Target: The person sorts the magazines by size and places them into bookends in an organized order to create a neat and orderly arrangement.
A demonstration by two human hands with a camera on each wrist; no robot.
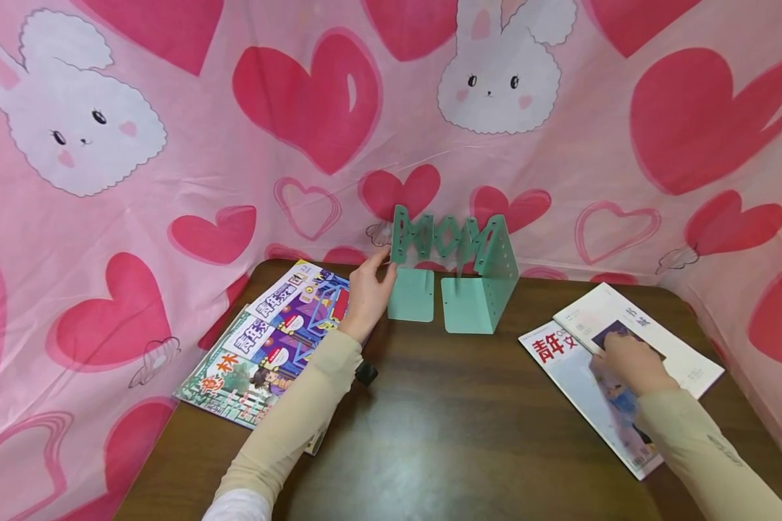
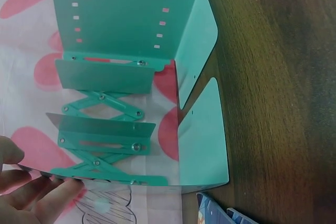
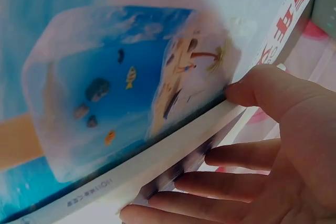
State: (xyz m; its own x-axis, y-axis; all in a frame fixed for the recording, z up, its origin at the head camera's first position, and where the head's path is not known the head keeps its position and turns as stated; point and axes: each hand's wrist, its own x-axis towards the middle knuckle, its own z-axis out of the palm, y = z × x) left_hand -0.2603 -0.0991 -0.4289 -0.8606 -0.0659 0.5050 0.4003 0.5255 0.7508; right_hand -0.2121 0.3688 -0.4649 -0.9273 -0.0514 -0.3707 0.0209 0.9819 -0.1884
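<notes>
Left hand [image 1: 368, 293] pinches edge of zigzag mint-green metal bookend [image 1: 489, 247]; right hand [image 1: 633, 363], fingers spread, touches white rectangular paper magazine [image 1: 673, 341].

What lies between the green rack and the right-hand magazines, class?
Bare table separates the rack from those magazines, as the head view shows.

Looking like a curtained-off nook, whether at home or elsewhere impossible to tell. Showing it through pink cloth [image 1: 407, 123] with hearts [image 1: 313, 94] and rabbits [image 1: 85, 116], hanging behind and beside a brown table [image 1: 430, 412], and magazines [image 1: 293, 325] and a green bookend [image 1: 503, 264] on top.
</notes>
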